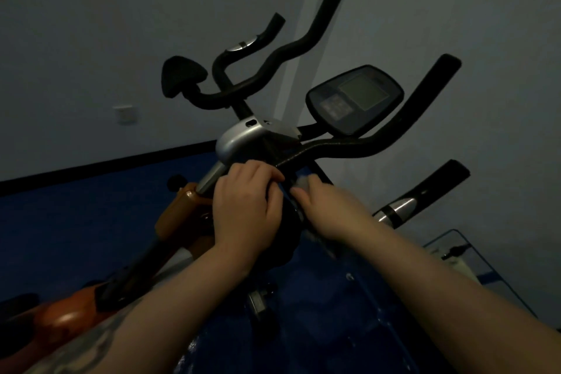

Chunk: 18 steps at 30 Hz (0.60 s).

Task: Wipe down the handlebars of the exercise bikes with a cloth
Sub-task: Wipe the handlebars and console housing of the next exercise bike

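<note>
The room is dim. A black handlebar [379, 143] of the near exercise bike curves up to the right from its silver stem. My left hand [246, 203] grips the bar close to the stem. My right hand [328, 209], blurred, holds a pale cloth [302, 181] against the lower part of the bar beside my left hand; most of the cloth is hidden under the fingers. A lower grip [425, 194] with a silver sensor juts out at the right. The second bike's handlebar [273, 61] stands behind.
The console display [355, 99] sits above the bar. An orange bike frame [182, 215] runs down to the left. The far bike's seat [182, 76] is at centre left. Blue floor lies below, grey walls behind, and a glass-topped stand [455, 249] at right.
</note>
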Each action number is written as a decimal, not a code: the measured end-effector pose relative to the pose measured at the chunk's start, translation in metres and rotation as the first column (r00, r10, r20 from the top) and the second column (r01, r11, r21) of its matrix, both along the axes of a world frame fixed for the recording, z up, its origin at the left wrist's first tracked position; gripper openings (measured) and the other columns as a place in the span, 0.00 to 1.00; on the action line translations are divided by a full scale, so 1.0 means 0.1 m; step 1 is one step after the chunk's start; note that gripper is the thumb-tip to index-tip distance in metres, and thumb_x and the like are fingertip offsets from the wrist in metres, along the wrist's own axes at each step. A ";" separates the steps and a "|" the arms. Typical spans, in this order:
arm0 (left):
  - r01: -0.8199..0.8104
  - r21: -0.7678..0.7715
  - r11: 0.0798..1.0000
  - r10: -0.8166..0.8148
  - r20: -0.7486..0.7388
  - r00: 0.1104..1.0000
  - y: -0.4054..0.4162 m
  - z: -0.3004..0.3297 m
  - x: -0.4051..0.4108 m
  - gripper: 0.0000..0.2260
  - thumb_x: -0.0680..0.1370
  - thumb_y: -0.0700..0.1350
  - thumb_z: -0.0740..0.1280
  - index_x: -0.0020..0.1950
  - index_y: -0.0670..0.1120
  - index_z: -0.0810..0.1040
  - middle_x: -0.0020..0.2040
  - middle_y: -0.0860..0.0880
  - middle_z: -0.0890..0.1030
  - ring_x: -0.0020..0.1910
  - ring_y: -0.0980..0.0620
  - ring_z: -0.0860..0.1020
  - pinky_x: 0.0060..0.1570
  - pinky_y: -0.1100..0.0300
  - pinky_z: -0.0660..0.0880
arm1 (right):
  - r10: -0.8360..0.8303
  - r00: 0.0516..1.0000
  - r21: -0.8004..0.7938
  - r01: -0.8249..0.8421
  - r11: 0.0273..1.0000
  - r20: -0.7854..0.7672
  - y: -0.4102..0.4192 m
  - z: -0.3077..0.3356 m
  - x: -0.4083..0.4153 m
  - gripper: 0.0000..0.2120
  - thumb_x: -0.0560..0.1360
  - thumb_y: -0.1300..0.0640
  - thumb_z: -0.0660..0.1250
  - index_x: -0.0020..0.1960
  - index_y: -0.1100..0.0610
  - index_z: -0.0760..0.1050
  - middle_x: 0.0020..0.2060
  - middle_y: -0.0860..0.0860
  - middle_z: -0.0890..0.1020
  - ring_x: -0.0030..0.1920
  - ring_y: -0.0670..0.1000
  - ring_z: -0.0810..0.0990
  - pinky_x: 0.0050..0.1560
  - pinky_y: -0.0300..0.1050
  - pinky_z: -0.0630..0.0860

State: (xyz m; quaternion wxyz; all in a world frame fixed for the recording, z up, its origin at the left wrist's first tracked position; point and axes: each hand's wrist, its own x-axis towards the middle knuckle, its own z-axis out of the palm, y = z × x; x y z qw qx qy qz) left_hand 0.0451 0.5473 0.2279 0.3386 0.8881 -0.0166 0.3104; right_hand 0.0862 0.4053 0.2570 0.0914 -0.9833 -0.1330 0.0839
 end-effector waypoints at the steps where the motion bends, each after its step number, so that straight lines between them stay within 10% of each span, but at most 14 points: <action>1: 0.004 0.007 1.000 -0.004 -0.001 1.000 0.00 0.00 0.00 0.08 0.75 0.45 0.58 0.44 0.50 0.77 0.42 0.54 0.77 0.42 0.55 0.71 0.41 0.60 0.63 | -0.040 0.997 0.079 0.045 0.996 -0.067 0.08 0.00 0.10 0.22 0.81 0.42 0.49 0.62 0.58 0.66 0.56 0.59 0.78 0.54 0.59 0.77 0.48 0.52 0.72; 8: 0.056 0.009 0.998 -0.056 -0.002 0.998 0.03 0.00 -0.02 0.10 0.75 0.46 0.57 0.45 0.51 0.77 0.43 0.54 0.78 0.43 0.55 0.72 0.42 0.59 0.63 | -0.007 0.996 -0.133 0.018 0.991 0.085 -0.12 -0.06 -0.15 0.24 0.79 0.38 0.47 0.62 0.55 0.67 0.52 0.57 0.80 0.49 0.59 0.78 0.37 0.48 0.64; 12: 0.070 0.044 0.997 -0.071 0.005 0.997 0.02 0.01 -0.01 0.10 0.74 0.45 0.56 0.45 0.51 0.77 0.42 0.53 0.78 0.42 0.54 0.72 0.41 0.59 0.61 | 0.079 0.982 -0.152 -0.106 0.983 -0.171 -0.03 0.07 0.15 0.21 0.82 0.52 0.49 0.75 0.52 0.56 0.64 0.60 0.72 0.61 0.60 0.73 0.58 0.53 0.72; 18: 0.138 -0.035 0.990 -0.138 -0.003 0.990 0.05 0.01 -0.03 0.10 0.74 0.45 0.56 0.45 0.52 0.77 0.44 0.55 0.79 0.44 0.56 0.72 0.43 0.61 0.60 | -0.057 0.871 -0.109 0.126 0.986 0.489 -0.04 -0.20 -0.47 0.19 0.78 0.42 0.57 0.48 0.57 0.75 0.36 0.53 0.80 0.34 0.55 0.80 0.32 0.44 0.67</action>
